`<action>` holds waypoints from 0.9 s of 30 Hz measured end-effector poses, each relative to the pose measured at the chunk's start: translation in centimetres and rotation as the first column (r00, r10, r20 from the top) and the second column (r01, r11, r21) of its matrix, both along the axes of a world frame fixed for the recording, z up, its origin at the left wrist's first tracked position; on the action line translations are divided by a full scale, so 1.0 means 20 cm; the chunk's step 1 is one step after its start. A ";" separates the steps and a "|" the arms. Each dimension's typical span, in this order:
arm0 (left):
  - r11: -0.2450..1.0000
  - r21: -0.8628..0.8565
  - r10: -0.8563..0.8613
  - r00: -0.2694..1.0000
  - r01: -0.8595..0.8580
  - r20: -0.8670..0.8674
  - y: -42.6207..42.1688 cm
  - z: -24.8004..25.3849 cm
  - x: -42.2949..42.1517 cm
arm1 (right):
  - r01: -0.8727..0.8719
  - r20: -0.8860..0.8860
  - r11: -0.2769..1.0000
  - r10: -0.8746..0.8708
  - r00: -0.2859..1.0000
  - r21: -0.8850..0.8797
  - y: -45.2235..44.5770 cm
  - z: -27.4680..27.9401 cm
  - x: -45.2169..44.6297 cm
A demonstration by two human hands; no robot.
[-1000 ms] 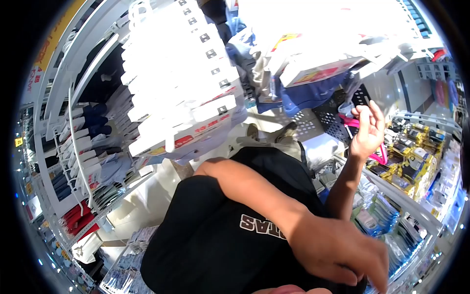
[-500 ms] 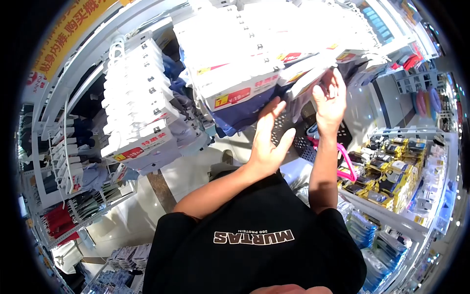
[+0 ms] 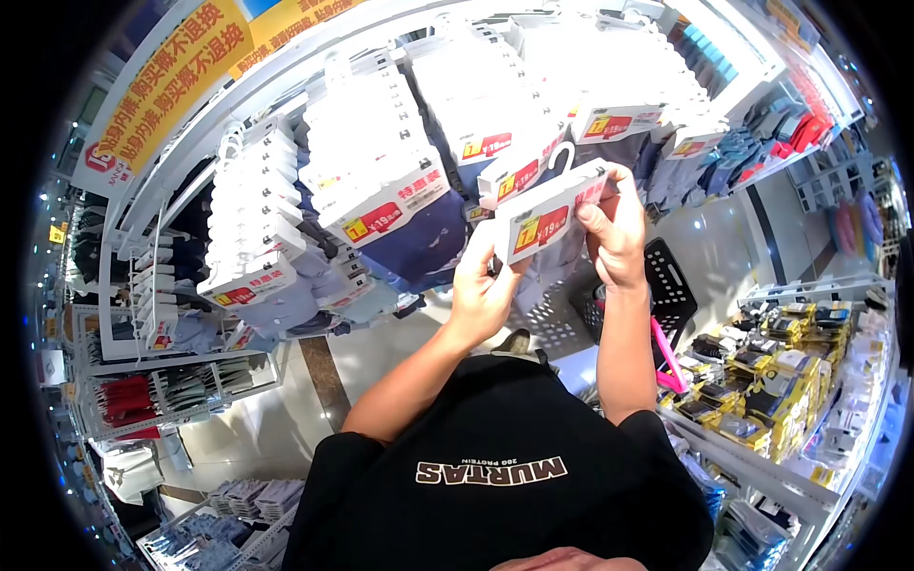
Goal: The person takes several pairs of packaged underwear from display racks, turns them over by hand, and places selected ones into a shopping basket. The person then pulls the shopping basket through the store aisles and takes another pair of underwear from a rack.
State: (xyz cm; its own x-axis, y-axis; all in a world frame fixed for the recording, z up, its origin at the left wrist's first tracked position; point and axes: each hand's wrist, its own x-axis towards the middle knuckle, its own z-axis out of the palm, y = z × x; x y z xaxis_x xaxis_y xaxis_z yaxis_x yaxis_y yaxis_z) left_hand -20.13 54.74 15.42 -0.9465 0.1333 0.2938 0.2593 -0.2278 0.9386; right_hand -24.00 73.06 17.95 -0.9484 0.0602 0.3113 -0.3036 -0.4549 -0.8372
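Note:
Both hands are closed on a hanging pack of underwear (image 3: 545, 217), held up in front of the rack. It has a white card header with a red and yellow price label, a white hook on top and pale grey fabric below. My left hand (image 3: 484, 293) grips the card's left end, fingers partly behind it. At the right end, my right hand (image 3: 619, 233) pinches the card with the thumb on its front. Just behind the pack are more hanging packs (image 3: 390, 214) with similar cards, some with navy fabric.
Below my hands stands a dark mesh shopping basket (image 3: 671, 285) with a pink handle (image 3: 669, 357). A shelf of yellow-carded packs (image 3: 762, 381) is on the right. Yellow signs (image 3: 181, 71) run along the rack's upper left. Garments (image 3: 129, 400) hang at lower left.
The pack has come away from the rack toward me, its card now facing me. My left hand, open before, has closed on the card. The view has shifted, showing more of the rack.

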 end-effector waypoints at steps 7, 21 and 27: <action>0.997 0.068 0.038 0.999 -0.037 -0.019 0.09 0.00 0.15 | -0.087 -0.093 0.990 0.098 0.991 0.110 0.10 -0.02 0.17; 0.889 0.403 -0.152 0.686 -0.220 0.711 0.15 -0.34 0.38 | -0.202 0.285 0.799 0.041 0.958 0.566 0.16 -0.59 0.64; 0.923 0.366 -0.199 0.667 -0.119 0.718 0.24 -0.30 0.41 | -0.137 0.149 0.768 0.055 0.987 0.626 0.26 -0.61 0.61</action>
